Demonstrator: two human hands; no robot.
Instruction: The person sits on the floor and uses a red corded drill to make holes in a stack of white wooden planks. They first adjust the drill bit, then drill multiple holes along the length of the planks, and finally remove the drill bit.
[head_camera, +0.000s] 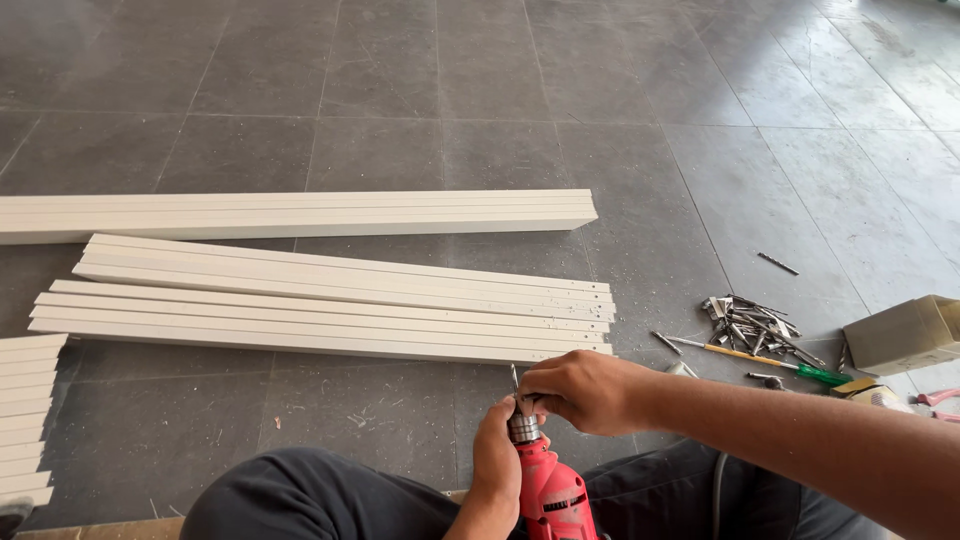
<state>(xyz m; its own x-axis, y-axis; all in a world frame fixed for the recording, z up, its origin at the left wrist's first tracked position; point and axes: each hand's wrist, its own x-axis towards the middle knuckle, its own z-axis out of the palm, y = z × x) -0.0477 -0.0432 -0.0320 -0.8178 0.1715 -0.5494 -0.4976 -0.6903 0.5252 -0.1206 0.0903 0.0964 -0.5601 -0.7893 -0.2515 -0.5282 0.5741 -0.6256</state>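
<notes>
A red power drill (550, 495) points upward between my knees at the bottom centre. My left hand (497, 455) grips its neck just under the metal chuck (523, 427). My right hand (588, 390) is closed over the top of the chuck, where a thin drill bit (514, 377) sticks up beside my fingers. Just beyond my hands, several long white strips (320, 310) lie side by side on the grey tiled floor (400, 80).
Another bundle of white strips (290, 214) lies farther back, and short white pieces (25, 415) sit at the left edge. To the right are a heap of metal screws (750, 322), a green-handled screwdriver (770, 362), a lone screw (778, 264) and a beige box (905, 335).
</notes>
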